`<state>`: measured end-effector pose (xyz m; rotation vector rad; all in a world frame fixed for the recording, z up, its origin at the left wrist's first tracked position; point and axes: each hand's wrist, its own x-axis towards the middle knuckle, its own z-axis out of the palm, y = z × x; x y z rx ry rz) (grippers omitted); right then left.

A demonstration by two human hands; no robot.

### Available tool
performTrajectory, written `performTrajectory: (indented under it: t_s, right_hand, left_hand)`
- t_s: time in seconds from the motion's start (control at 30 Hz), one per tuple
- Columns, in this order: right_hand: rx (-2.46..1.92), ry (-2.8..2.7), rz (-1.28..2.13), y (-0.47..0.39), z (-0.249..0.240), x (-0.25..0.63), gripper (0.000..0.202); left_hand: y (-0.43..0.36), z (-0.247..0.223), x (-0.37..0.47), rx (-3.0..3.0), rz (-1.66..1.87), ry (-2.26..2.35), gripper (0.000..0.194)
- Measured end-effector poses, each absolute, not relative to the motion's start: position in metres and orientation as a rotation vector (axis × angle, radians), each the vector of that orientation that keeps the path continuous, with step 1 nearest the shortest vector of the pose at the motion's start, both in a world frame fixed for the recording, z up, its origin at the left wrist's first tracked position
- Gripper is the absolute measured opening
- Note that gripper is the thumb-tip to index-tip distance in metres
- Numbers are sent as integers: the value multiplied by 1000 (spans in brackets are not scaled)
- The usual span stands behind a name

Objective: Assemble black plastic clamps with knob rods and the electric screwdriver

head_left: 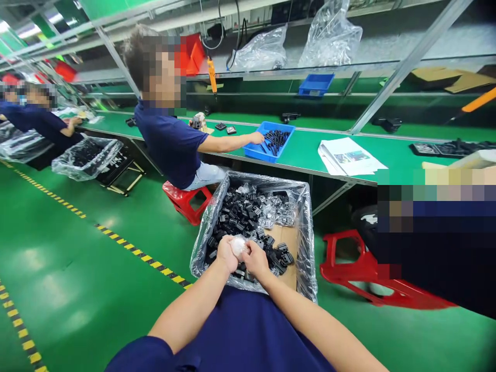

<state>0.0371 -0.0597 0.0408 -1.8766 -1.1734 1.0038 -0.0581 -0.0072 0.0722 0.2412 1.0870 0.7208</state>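
My left hand (227,254) and my right hand (256,260) meet over a plastic-lined bin (313,258). Between them is a small whitish bundle of crumpled plastic (239,246), gripped by the fingers of both hands. What is inside the bundle, if anything, cannot be made out. Below lie many loose black plastic parts (236,217). Toward the bin's far right are parts in clear wrapping (277,209). Brown cardboard (289,235) shows on the right of the bin's floor.
A co-worker (166,134) on a red stool (189,204) reaches into a blue tray (258,152) of black parts on the green bench (306,150). Papers (352,157) lie on the bench. Another person (445,243) sits close at right on a red stool (344,263).
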Motion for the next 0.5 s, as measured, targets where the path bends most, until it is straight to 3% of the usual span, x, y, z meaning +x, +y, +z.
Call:
performTrajectory:
  t_s: [0.1,0.3,0.5]
  right_hand:
    - [-1953,-1063,999,-51,38,39,10]
    - [-2061,-886,1039,-49,28,33,9]
    - [-1754,-1156,1221,-66,36,22,21]
  left_hand:
    - [-10,74,-63,291,659,1065,30]
    - [-22,46,-61,437,585,1306,10]
    - [-8,16,-61,558,593,1527,24]
